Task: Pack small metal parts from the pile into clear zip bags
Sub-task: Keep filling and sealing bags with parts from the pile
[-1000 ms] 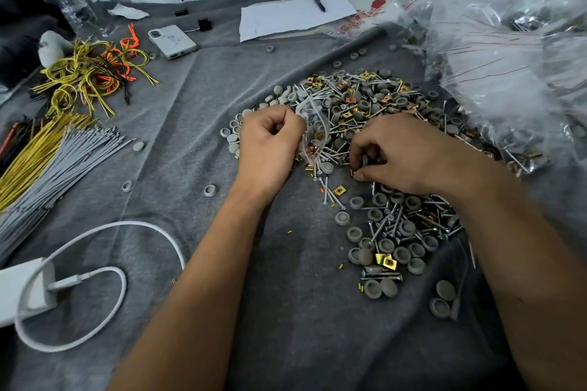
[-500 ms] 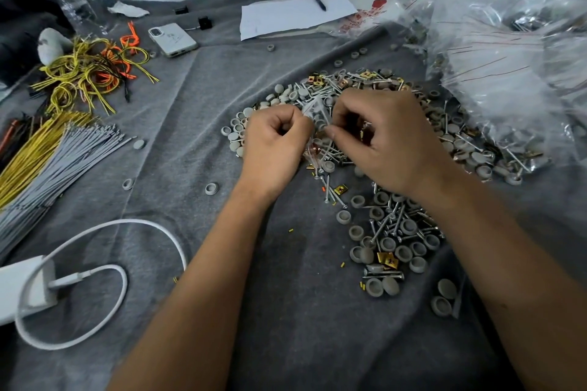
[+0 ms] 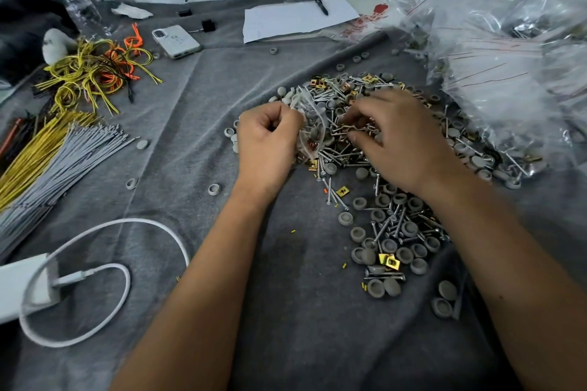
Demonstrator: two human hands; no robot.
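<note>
On gray cloth (image 3: 190,98): left hand (image 3: 266,143) pinches clear bag (image 3: 309,133); right hand (image 3: 397,140), at 3 o'clock, fingers curled picking in parts pile (image 3: 397,222), grip unclear.

A small clear zip bag (image 3: 309,133) stands open beside the heaped pile (image 3: 397,168) of screws and caps.

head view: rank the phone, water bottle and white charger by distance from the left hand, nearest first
From the left hand:
1. Phone, up and to its left on the grey cloth.
2. White charger, down at the near left edge, cable plugged in.
3. Water bottle, far back in the left corner by the wall.
Charger and bottle are close in the picture; the bottle looks slightly farther.
</note>
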